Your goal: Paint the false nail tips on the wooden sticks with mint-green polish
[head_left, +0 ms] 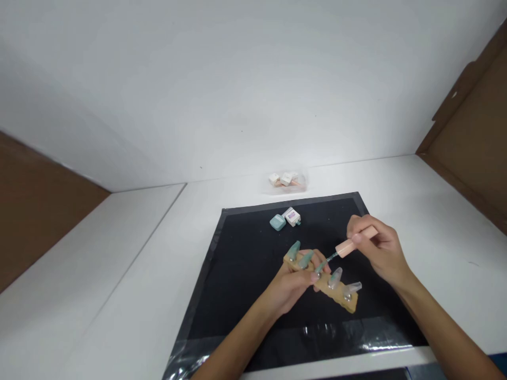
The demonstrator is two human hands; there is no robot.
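My left hand grips a tan wavy-edged strip that carries several false nails on small metal studs. Two nails at its upper left, one of them a teal nail, are coated; the clear nail at the right end is see-through. Between my right hand's closed fingers is a pale pink brush handle. Its teal-coated bristle end touches or nearly touches the middle nail, beside my left thumb.
Behind the hands, a teal bottle and a white box-shaped bottle lie on the black mat. A clear tray with small white items stands beyond the mat. Brown panels flank the white table.
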